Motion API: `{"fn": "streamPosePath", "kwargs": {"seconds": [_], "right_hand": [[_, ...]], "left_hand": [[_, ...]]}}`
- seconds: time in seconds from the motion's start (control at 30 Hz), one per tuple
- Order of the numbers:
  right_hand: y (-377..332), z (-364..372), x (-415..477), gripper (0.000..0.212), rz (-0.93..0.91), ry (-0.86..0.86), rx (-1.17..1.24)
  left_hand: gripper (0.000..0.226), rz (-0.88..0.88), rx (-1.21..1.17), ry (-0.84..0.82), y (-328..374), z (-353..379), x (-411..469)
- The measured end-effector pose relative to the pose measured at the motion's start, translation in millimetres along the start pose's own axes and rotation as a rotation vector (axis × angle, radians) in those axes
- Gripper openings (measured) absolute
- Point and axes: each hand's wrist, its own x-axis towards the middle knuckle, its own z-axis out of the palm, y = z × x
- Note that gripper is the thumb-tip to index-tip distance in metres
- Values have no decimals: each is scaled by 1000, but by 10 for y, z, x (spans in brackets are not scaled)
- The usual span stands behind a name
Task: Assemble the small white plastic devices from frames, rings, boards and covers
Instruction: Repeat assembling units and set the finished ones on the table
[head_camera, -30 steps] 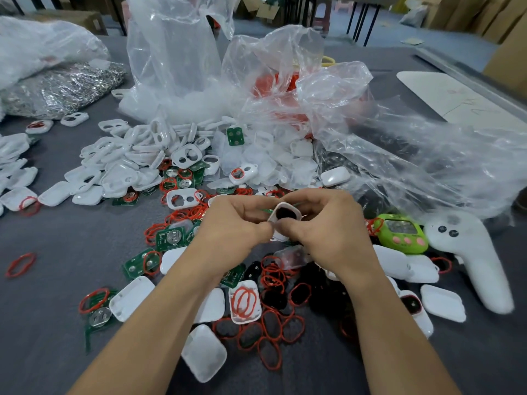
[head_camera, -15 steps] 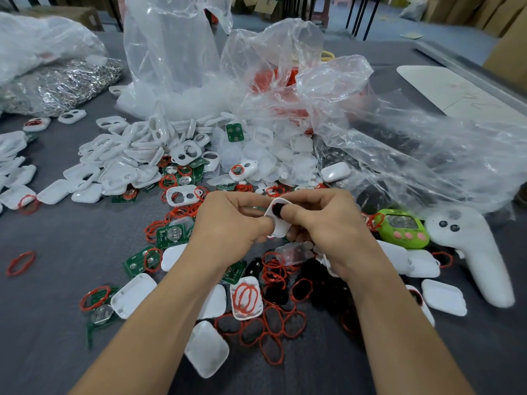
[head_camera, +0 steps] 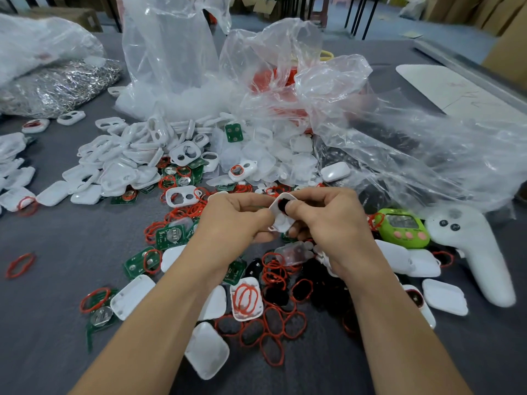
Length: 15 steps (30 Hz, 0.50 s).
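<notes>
Lying at the far left of the grey felt-covered table (head_camera: 51, 323) is a clear bag of shiny silver metal bits (head_camera: 57, 86), with a loose red rubber ring (head_camera: 20, 265) nearer. Right of these, a heap of white plastic frames (head_camera: 128, 155) spreads toward scattered green circuit boards (head_camera: 171, 235), white rounded covers (head_camera: 206, 353) and a tangle of red rings (head_camera: 273, 329). Above that tangle, mid-scene, the left hand (head_camera: 236, 220) and right hand (head_camera: 333, 223) both pinch one small white plastic frame (head_camera: 281, 222) between them, tilted, its dark window beside the right thumb tip. Crumpled clear plastic bags (head_camera: 399, 143) fill the far right. Near them lie a lime-green handheld toy with pink buttons (head_camera: 405, 226) and a white game controller (head_camera: 470, 252). Red marks on the white sheet (head_camera: 445, 89) at far right are too blurred to read.
</notes>
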Motion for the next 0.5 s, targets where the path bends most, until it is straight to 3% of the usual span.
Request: {"fn": "streamPosePath", "kwargs": {"seconds": [0.13,0.33,0.5], "right_hand": [[2,-7,3,21,-11,4,4],[17,8,-4,12,-48,-19,-14],[14,31,-14,11,-77,6,-30]], "left_hand": [[16,-28,-25,-48,24,-18,-18],[12,60,133,-22,31,62,-69],[13,53,70,-1,69,57,-79]]}}
